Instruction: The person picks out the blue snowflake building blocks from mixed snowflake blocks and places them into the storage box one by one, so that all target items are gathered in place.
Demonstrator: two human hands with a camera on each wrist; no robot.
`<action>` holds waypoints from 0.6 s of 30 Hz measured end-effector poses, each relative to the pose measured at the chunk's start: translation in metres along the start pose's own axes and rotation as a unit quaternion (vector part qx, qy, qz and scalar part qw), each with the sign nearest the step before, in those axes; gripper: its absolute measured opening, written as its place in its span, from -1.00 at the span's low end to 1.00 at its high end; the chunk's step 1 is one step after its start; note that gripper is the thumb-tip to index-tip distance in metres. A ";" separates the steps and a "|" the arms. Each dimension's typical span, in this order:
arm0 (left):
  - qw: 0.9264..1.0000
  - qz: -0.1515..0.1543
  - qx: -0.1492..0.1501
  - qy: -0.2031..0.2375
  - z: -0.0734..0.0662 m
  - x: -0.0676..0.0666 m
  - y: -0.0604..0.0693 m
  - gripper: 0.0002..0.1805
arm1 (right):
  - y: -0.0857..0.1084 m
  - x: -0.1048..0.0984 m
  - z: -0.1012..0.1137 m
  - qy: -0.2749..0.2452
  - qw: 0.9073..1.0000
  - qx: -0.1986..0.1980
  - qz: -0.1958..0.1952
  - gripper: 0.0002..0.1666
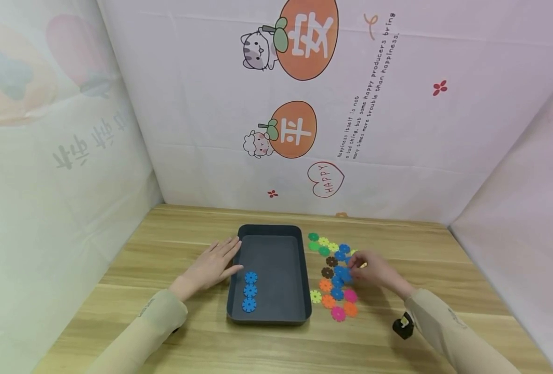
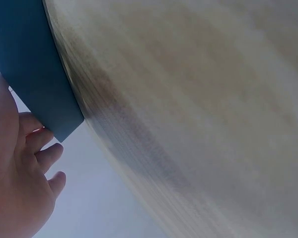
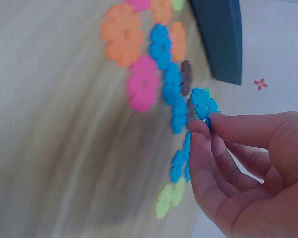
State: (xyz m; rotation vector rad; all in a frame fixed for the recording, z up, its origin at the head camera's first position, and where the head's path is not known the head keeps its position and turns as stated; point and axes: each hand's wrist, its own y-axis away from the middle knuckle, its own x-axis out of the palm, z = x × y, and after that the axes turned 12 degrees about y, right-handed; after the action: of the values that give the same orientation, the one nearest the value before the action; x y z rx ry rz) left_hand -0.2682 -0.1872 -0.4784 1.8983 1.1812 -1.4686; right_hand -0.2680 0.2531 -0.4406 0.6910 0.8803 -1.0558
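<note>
My left hand [image 1: 212, 264] lies with extended fingers against the left rim of a dark grey tray [image 1: 276, 270]; the left wrist view shows its fingers at the tray wall [image 2: 35, 69]. Inside the tray, three blue snowflake discs [image 1: 250, 291] form a column near the left side. My right hand [image 1: 372, 267] pinches a blue snowflake disc [image 3: 203, 104] between thumb and index finger, above the loose discs right of the tray. Under and around it lie more blue discs [image 3: 172, 84], partly hidden by the hand in the head view.
Orange discs [image 1: 328, 301], pink discs [image 1: 338, 314], brown discs [image 1: 327, 272], green discs [image 1: 314, 246] and yellow discs [image 1: 315, 296] lie on the wooden table [image 1: 187, 332] beside the tray's right wall. Printed white cloth [image 1: 211, 130] hangs behind and at both sides.
</note>
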 end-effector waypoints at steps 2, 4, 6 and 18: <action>1.000 0.001 -0.001 -0.001 0.000 0.000 0.000 -0.21 | -0.004 -0.003 0.006 -0.010 1.000 0.000 0.000 -0.86; 1.000 0.001 -0.002 -0.002 0.001 0.000 0.000 -0.21 | -0.010 -0.005 0.013 -0.016 1.000 0.001 0.001 -0.86; 1.000 0.001 -0.002 -0.004 0.001 0.001 0.000 -0.21 | -0.015 -0.007 0.021 -0.018 1.000 0.008 0.003 -0.86; 1.000 -0.002 0.000 -0.005 0.002 0.002 0.000 -0.22 | -0.050 0.000 0.070 -0.021 0.999 -0.028 0.020 -0.87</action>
State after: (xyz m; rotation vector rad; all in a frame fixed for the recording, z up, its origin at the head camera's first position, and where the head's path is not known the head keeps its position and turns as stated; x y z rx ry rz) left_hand -0.2687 -0.1878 -0.4811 1.8877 1.1801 -1.4790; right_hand -0.2956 0.1783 -0.4097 0.6354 0.8539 -1.0030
